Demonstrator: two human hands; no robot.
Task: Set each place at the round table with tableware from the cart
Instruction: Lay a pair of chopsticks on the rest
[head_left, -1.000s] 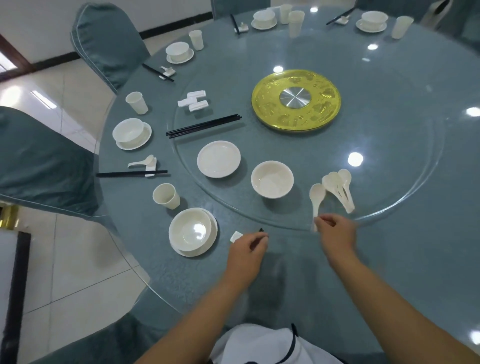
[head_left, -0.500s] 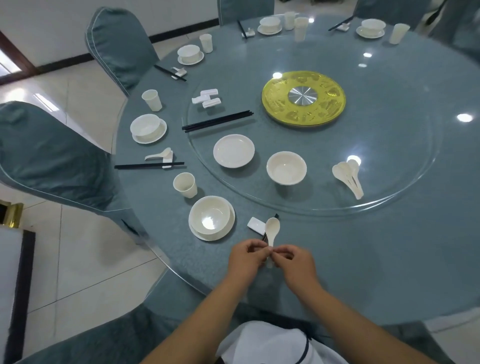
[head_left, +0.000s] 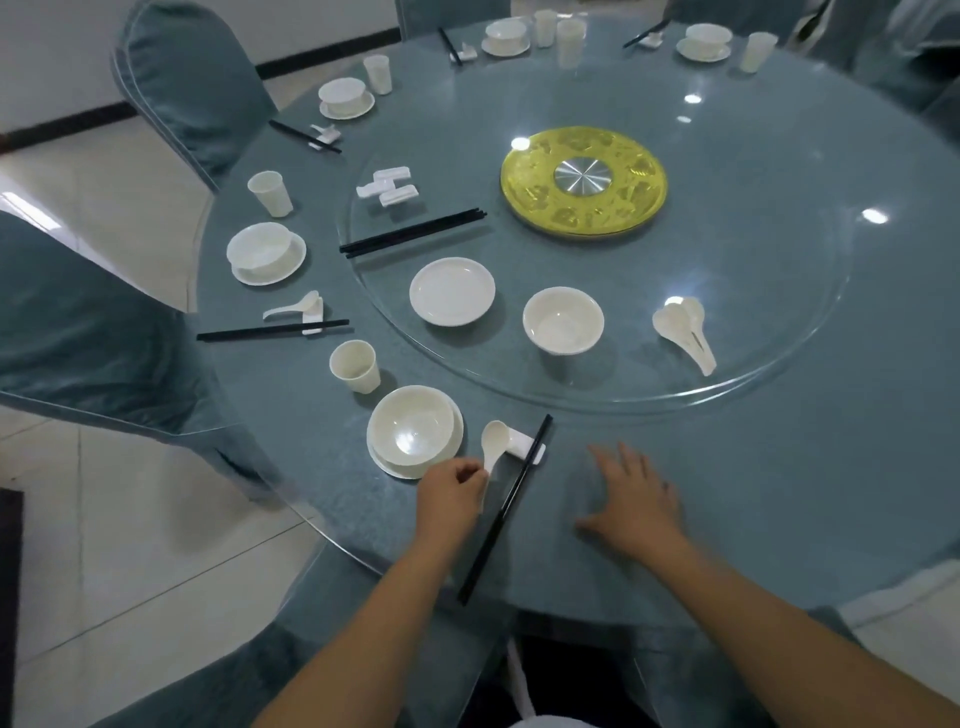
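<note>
- Head view, near edge: a white ceramic soup spoon was held by its handle between the curled fingers of the left hand. Its bowl was laid against a small white ceramic rest, apparently so that it would sit beside the chopsticks as in the finished settings.
- The right hand was held flat over the grey-blue round table with fingers spread and relaxed, gripping nothing; whether the palm touched the surface could not be told.
- A pair of black chopsticks was laid across the same rest, tips pointing far, with the handles running to the near table edge.
- Just left of the spoon, a white bowl set on a white saucer was placed, and a white cup stood just beyond it to the far left, which suggests this place was nearly complete.
- Head view, glass turntable: spare stock was kept within reach: a white plate, a loose white bowl, a cluster of white spoons, a bundle of black chopsticks and spare white rests.
- Head view, far and left: other places were seen already set; the right side of the table appeared not yet laid.
- The cart was not seen.
</note>
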